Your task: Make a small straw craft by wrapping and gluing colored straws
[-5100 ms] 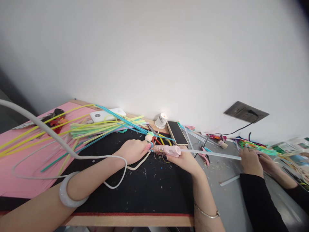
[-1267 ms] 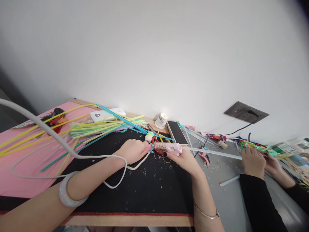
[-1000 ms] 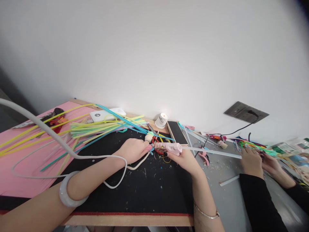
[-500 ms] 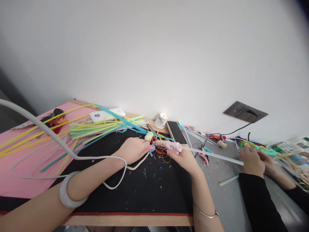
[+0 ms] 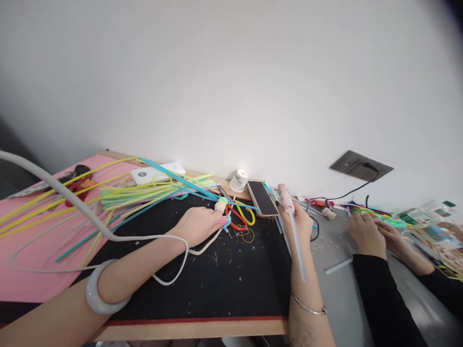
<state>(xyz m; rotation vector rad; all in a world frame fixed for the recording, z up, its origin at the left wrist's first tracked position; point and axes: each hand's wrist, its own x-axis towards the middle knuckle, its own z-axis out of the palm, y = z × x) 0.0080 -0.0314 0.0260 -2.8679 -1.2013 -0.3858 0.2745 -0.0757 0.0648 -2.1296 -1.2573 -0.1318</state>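
My left hand (image 5: 198,224) is closed around a small pink-and-blue pipe-cleaner piece (image 5: 221,222) above the black mat (image 5: 231,284). A cream ball-like piece with a green top (image 5: 220,205) sits against its fingers; whether they grip it is unclear. My right hand (image 5: 303,224) is wrapped round a pink hot glue gun (image 5: 285,197), its nozzle hidden from sight. From the gun's back a long translucent glue stick (image 5: 298,248) points toward me. Between my hands lie red-handled scissors (image 5: 237,225) and a yellow-handled tool (image 5: 250,216).
Bundled pipe cleaners (image 5: 144,192) lie at left near a white power bank (image 5: 159,172). A paper cup (image 5: 238,181) and a phone (image 5: 263,198) stand along the wall. A white cable (image 5: 119,237) crosses my left forearm. At right, a co-worker's hands (image 5: 369,236) handle colourful pieces.
My right hand has moved right with the glue gun, away from my left hand, and the gun has turned so its glue stick points toward me. My left hand stays in place.
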